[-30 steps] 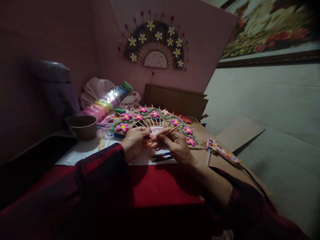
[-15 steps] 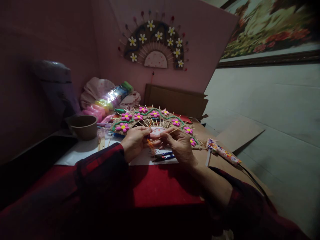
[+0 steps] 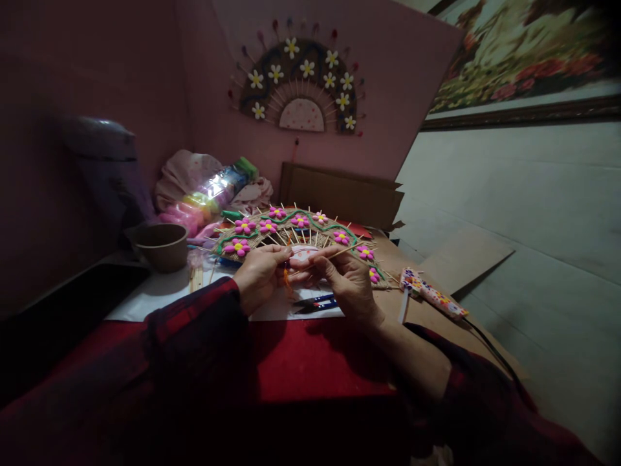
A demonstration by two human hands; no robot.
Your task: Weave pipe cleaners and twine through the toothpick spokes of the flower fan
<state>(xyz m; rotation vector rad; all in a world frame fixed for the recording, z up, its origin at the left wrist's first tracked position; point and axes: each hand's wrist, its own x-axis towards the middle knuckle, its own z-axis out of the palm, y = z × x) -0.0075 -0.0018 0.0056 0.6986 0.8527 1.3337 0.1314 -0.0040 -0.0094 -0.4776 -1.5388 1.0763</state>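
Observation:
My left hand (image 3: 261, 270) is closed, thumb against fingers, pinching orange yarn (image 3: 287, 282) whose loose end hangs below the fingertips. My right hand (image 3: 350, 281) grips a thin wooden stick (image 3: 350, 248), slanting up to the right; its lower end is near the left fingers, where the yarn seems to meet it. Directly behind both hands lies a fan-shaped craft piece (image 3: 285, 219) of brown cord and sticks, with pink flowers and a green wavy line. Its dotted half-round centre (image 3: 305, 251) is partly covered by my fingers. Blue-handled thread snips (image 3: 320, 302) lie beneath my hands.
A brown bowl (image 3: 162, 249) stands left, near a bundle of sticks (image 3: 196, 275). Behind are bagged coloured clay (image 3: 213, 194) and folded cardboard (image 3: 339, 194). A flower-patterned glue gun (image 3: 434, 294) with a cord lies right. A finished-looking fan (image 3: 305, 52) hangs on the pink board.
The right hand's fingers and the stick have shifted slightly, and the orange yarn hangs a little differently. Both hands keep their holds; the view has moved very slightly.

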